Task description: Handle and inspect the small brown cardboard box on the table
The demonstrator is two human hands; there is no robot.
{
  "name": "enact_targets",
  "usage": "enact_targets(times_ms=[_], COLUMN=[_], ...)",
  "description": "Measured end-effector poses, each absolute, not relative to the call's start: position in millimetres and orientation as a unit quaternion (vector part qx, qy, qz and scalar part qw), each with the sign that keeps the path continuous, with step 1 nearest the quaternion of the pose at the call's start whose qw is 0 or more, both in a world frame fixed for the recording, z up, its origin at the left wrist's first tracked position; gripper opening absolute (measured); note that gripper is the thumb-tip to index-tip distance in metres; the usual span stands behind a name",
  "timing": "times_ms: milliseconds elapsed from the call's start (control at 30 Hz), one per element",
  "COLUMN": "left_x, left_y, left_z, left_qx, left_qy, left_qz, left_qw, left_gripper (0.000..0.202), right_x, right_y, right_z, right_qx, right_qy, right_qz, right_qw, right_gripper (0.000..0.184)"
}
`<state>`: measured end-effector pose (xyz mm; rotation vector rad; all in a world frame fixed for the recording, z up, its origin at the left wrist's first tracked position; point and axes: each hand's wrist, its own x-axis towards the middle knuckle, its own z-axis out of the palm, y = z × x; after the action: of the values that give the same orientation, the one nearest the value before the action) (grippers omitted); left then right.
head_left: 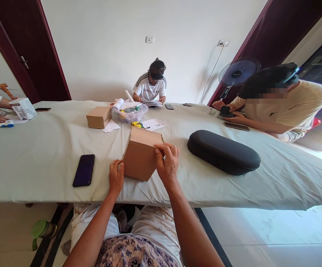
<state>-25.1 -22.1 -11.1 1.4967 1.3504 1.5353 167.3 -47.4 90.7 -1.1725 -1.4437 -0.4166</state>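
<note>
The long table under a pale grey-green cloth (38,155) carries all items; its near edge runs just below the work in hand. The cloth is loose and creased, so anything pushed across it may drag a fold along and shift neighbouring items.

The black padded oblong cushion (223,151) lies to the right of the work, apart from it; no hazard noted.

The plain brown cardboard box (140,155) stands close to the near edge of the table, tilted on a lower corner or edge rather than flat. Judgement: this is the main risk. With so little table in front of it, a slip of either hand may send it off the edge into the lap below.

The right hand (167,163) grips the box at its upper right corner, fingers curled over the top edge and thumb on the near face. A pinch on a corner of thin card may crush or tear it.

The left hand (116,177) presses against the lower left side of the box, fingers bent, steadying rather than enclosing it. Judgement: this hold is weak; a twist from the right hand may turn the box out of it.

The dark rectangular phone (84,170) lies face up to the left, near the table edge and near the left hand; a sweep of the elbow may knock it off.
</note>
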Motion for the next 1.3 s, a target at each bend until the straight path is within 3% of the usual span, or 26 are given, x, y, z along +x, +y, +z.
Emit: enact_targets(times_ms=[133, 267, 367, 467, 567, 700, 1000, 1300], left_x=[-37.1, -39.8, -36.1, -26.7, -16.1, -12.0, -18.6, -21.1], left_y=[-28.1, -30.7, -28.0, -22.5, -18.3, -16.5, -13.1, -10.8], left_z=[-11.0, 2.3, 30.8, 61.9, 78.5, 78.4, 75.3, 72.9], left_qx=[0.57, 0.544, 0.577, 0.639, 0.697, 0.708, 0.711, 0.709], left_qy=[0.514, 0.481, 0.441, 0.42, 0.402, 0.406, 0.398, 0.402], left_qz=[0.548, 0.604, 0.635, 0.626, 0.588, 0.574, 0.576, 0.578], left_qw=[0.333, 0.328, 0.264, 0.154, 0.078, 0.067, 0.068, 0.046], left_gripper=[0.037, 0.044, 0.054, 0.062, 0.042, 0.032, 0.034, 0.035], right_x=[151.7, 140.0, 137.2, 134.4, 133.1, 138.5, 148.0, 135.9], right_y=[-45.6, -47.9, -47.3, -43.7, -40.4, -41.9, -45.8, -33.4], right_z=[90.9, 87.2, 85.5, 85.3, 84.6, 84.2, 79.9, 76.9], right_qx=[-0.483, -0.48, -0.486, -0.503, -0.51, -0.498, -0.481, -0.473], right_qy=[-0.653, -0.659, -0.651, -0.631, -0.623, -0.648, -0.651, -0.631], right_qz=[-0.183, -0.198, -0.203, -0.204, -0.196, -0.173, -0.144, -0.142], right_qw=[0.554, 0.544, 0.547, 0.554, 0.561, 0.551, 0.569, 0.598], right_gripper=[0.011, 0.01, 0.007, 0.016, 0.017, 0.013, 0.02, 0.014])
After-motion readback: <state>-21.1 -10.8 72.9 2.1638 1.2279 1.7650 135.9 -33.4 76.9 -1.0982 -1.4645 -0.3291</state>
